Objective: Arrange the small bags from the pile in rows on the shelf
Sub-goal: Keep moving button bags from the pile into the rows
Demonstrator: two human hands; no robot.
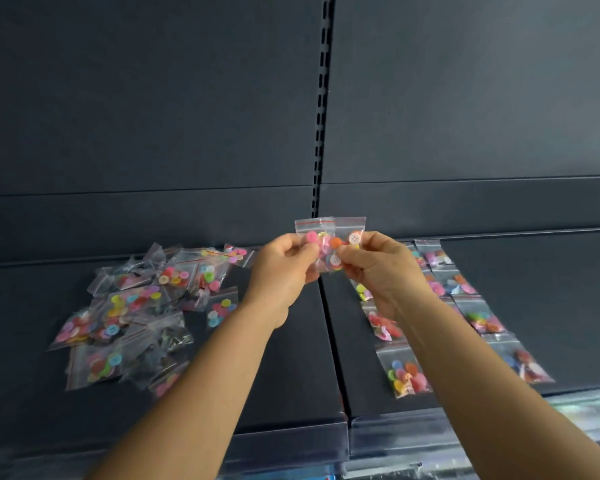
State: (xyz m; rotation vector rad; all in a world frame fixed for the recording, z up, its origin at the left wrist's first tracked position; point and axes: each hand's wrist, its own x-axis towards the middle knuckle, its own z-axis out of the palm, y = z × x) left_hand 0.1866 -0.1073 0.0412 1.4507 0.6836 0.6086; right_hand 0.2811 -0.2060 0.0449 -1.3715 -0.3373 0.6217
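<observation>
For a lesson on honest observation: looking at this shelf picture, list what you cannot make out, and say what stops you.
- How many held bags: they overlap, and the left hand and right hand cover them.
- The count of the pile: the bags overlap.
- The rows: the right forearm hides several bags.
- The shelf front label strip: blurred.

Your left hand point(284, 268) and right hand point(378, 268) pinch two small clear bags point(329, 244) of coloured buttons, held up above the dark shelf point(291, 358) near its back edge. Pile of bags point(142, 313) lies on shelf's left part; rows of bags point(465, 306) lie on its right part.
</observation>
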